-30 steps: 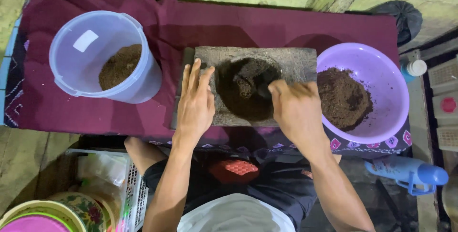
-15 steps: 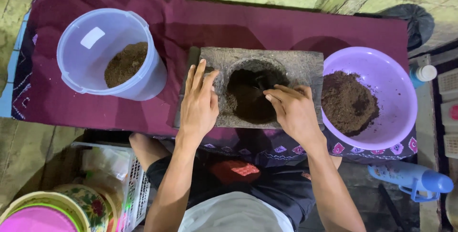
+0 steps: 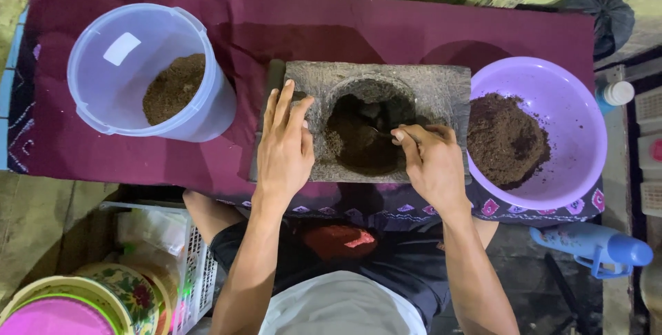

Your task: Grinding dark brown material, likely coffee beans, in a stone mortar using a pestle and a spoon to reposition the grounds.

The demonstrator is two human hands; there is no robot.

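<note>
Spoon (image 3: 381, 132) mostly hidden | right hand (image 3: 433, 163) grip | mortar (image 3: 376, 123) shadowed

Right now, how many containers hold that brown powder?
3. A clear plastic bucket stands on the maroon cloth at the left, the stone mortar sits in the middle between both hands, and a purple bowl sits at the right. Other containers' contents stay hidden.

You have a gray stone block (image 3: 441, 87) lying flat on the dark red cloth, with a round hole (image 3: 365, 135) in its middle that holds dark brown powder (image 3: 352, 145), and a thin spoon-like tool (image 3: 383, 133) pokes down into that powder at a tilt.
</note>
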